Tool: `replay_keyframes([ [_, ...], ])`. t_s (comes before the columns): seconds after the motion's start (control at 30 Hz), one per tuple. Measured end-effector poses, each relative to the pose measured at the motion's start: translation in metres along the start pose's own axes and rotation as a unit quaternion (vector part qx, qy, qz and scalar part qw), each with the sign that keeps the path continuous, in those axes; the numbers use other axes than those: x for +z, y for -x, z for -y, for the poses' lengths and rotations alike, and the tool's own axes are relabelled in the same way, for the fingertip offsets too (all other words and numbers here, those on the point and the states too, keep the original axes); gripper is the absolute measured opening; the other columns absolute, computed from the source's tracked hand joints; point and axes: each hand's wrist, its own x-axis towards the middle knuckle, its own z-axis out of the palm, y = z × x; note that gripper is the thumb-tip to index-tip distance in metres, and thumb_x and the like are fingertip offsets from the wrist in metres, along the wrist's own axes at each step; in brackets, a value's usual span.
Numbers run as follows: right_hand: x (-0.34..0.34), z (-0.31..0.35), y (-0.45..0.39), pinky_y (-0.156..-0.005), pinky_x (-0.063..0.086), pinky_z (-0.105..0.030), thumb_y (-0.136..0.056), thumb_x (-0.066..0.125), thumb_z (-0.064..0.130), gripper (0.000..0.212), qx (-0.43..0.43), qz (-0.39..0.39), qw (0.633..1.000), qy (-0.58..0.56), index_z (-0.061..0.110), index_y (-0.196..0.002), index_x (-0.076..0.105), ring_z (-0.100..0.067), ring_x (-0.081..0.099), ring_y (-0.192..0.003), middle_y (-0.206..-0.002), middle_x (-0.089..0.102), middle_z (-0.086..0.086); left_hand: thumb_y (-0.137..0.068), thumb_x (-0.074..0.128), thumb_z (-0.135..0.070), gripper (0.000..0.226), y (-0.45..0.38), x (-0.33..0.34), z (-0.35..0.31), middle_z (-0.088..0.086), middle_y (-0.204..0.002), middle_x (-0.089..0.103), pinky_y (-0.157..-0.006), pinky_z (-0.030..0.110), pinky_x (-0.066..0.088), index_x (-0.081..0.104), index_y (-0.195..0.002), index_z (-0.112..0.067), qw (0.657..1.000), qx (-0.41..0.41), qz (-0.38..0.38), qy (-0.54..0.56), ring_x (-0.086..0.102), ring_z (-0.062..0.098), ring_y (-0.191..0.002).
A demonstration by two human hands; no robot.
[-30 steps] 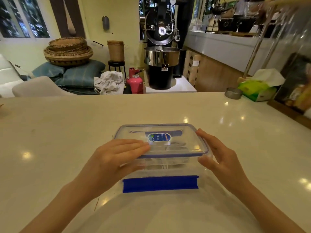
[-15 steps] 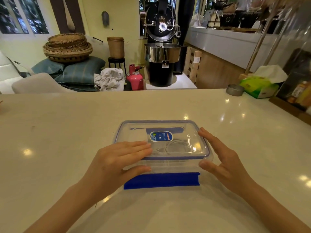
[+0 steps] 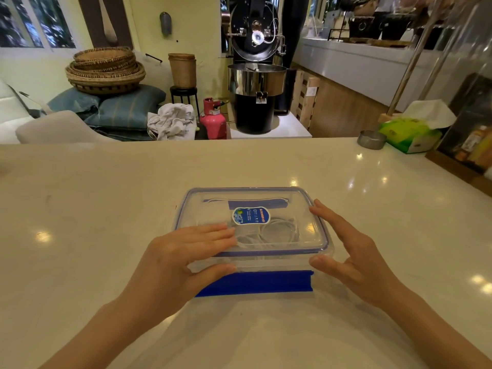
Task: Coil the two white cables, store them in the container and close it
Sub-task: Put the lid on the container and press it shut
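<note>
The left hand [image 3: 183, 251] lies with straight fingers flat on the near-left part of the clear plastic lid with a blue rim [image 3: 250, 222], its thumb [image 3: 213, 271] stretched along the near wall below — pressing, not gripping. The right hand [image 3: 351, 257] is spread wide at the right end of the clear rectangular plastic container [image 3: 328, 255], fingers straight along the lid's edge and thumb toward the near-right corner; whether it actually touches the plastic I cannot tell.

Through the lid the coiled white cables [image 3: 269, 233] are visible, lying inside the box toward its near-right. The container sits in the middle of the glossy cream countertop [image 3: 106, 209]. Its near blue locking flap [image 3: 255, 283] sticks out flat toward the person, so that side looks unlatched; a second blue flap shows faintly at the far side.

Coiling and storing appear finished — the step in hand is closing. The next move likely calls for keeping the lid seated evenly while a thumb or fingers fold the near flap down until it snaps, then checking the far one.

Far right on the counter stand a small metal tin [image 3: 371, 139] and a green tissue box [image 3: 410, 134].
</note>
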Motion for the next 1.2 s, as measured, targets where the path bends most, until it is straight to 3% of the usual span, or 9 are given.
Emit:
replay_keyframes([
  [0.17, -0.001, -0.002, 0.003, -0.073, 0.038, 0.005, -0.052, 0.050, 0.084, 0.065, -0.006, 0.016, 1.000, 0.024, 0.077, -0.110, 0.022, 0.030, 0.024, -0.115, -0.118, 0.019, 0.063, -0.079, 0.048, -0.056, 0.048, 0.002, 0.003, -0.004, -0.016, -0.106, 0.065, -0.094, 0.008, 0.041, 0.071, -0.101, -0.019, 0.999, 0.003, 0.004, -0.032, 0.053, -0.007, -0.109],
  [0.37, -0.001, -0.003, 0.002, -0.070, 0.037, 0.006, -0.059, 0.057, 0.066, 0.061, -0.002, 0.018, 0.999, 0.032, 0.080, -0.105, 0.020, 0.034, 0.023, -0.110, -0.113, 0.017, 0.067, -0.077, 0.053, -0.053, 0.046, 0.003, 0.004, 0.000, -0.015, -0.107, 0.064, -0.093, 0.006, 0.040, 0.070, -0.103, -0.018, 1.000, 0.009, 0.000, -0.013, 0.050, -0.015, -0.109],
  [0.43, -0.001, -0.004, 0.003, -0.069, 0.037, 0.007, -0.058, 0.056, 0.064, 0.061, -0.005, 0.020, 0.999, 0.034, 0.080, -0.106, 0.020, 0.034, 0.023, -0.110, -0.113, 0.018, 0.066, -0.077, 0.054, -0.052, 0.046, 0.004, 0.005, 0.001, -0.013, -0.107, 0.064, -0.093, 0.006, 0.041, 0.070, -0.103, -0.017, 1.000, 0.013, -0.004, -0.017, 0.052, -0.012, -0.108],
  [0.6, -0.001, -0.010, 0.005, -0.073, 0.026, 0.013, -0.068, 0.055, 0.058, 0.062, -0.036, 0.017, 0.992, 0.120, 0.069, -0.116, 0.015, 0.037, 0.008, -0.111, -0.127, 0.005, 0.051, -0.077, 0.058, -0.041, 0.041, 0.005, 0.005, 0.007, -0.006, -0.112, 0.065, -0.095, 0.018, 0.044, 0.066, -0.109, -0.016, 0.999, 0.034, 0.005, -0.036, 0.056, 0.003, -0.111],
  [0.7, -0.004, -0.002, 0.007, -0.081, 0.020, 0.013, -0.076, 0.045, 0.066, 0.059, -0.092, 0.005, 0.981, 0.171, 0.066, -0.126, 0.012, 0.025, 0.002, -0.127, -0.134, -0.001, 0.053, -0.084, 0.051, -0.046, 0.042, 0.009, 0.001, 0.013, -0.007, -0.123, 0.058, -0.100, 0.018, 0.037, 0.061, -0.115, -0.020, 0.996, 0.048, 0.019, -0.076, 0.048, 0.004, -0.119],
  [0.8, -0.001, 0.001, 0.012, -0.104, 0.026, -0.007, -0.088, 0.042, 0.048, 0.046, -0.207, -0.002, 0.958, 0.197, 0.042, -0.133, 0.033, 0.002, 0.018, -0.137, -0.146, 0.019, 0.032, -0.087, 0.045, -0.049, 0.045, 0.016, -0.002, 0.019, -0.004, -0.126, 0.056, -0.104, 0.018, 0.034, 0.056, -0.121, -0.021, 0.996, 0.039, 0.006, -0.081, 0.042, -0.001, -0.125],
  [0.9, 0.005, -0.002, 0.017, -0.109, 0.032, -0.031, -0.092, 0.043, 0.034, 0.039, -0.269, -0.013, 0.929, 0.254, 0.024, -0.130, 0.043, -0.005, 0.032, -0.135, -0.141, 0.040, 0.009, -0.093, 0.040, -0.041, 0.040, 0.023, 0.001, 0.020, 0.000, -0.125, 0.057, -0.108, 0.029, 0.034, 0.050, -0.123, -0.018, 0.994, 0.064, -0.013, -0.084, 0.044, 0.001, -0.125],
  [1.03, 0.010, -0.009, 0.021, -0.110, 0.030, -0.037, -0.081, 0.056, 0.050, 0.062, -0.282, 0.003, 0.913, 0.294, 0.018, -0.133, 0.039, -0.011, 0.034, -0.134, -0.140, 0.043, 0.002, -0.093, 0.044, -0.035, 0.036, 0.027, 0.005, 0.020, 0.002, -0.124, 0.057, -0.107, 0.035, 0.036, 0.050, -0.122, -0.015, 0.988, 0.099, -0.033, -0.118, 0.050, 0.011, -0.120],
  [1.2, 0.021, -0.012, 0.018, -0.109, 0.033, -0.037, -0.072, 0.068, 0.043, 0.066, -0.298, -0.058, 0.897, 0.322, 0.015, -0.126, 0.044, -0.016, 0.042, -0.127, -0.131, 0.053, -0.004, -0.076, 0.061, -0.056, 0.071, 0.034, 0.006, 0.023, 0.003, -0.131, 0.054, -0.108, 0.038, 0.034, 0.046, -0.128, -0.010, 0.972, 0.121, -0.001, -0.200, 0.046, 0.014, -0.125],
])
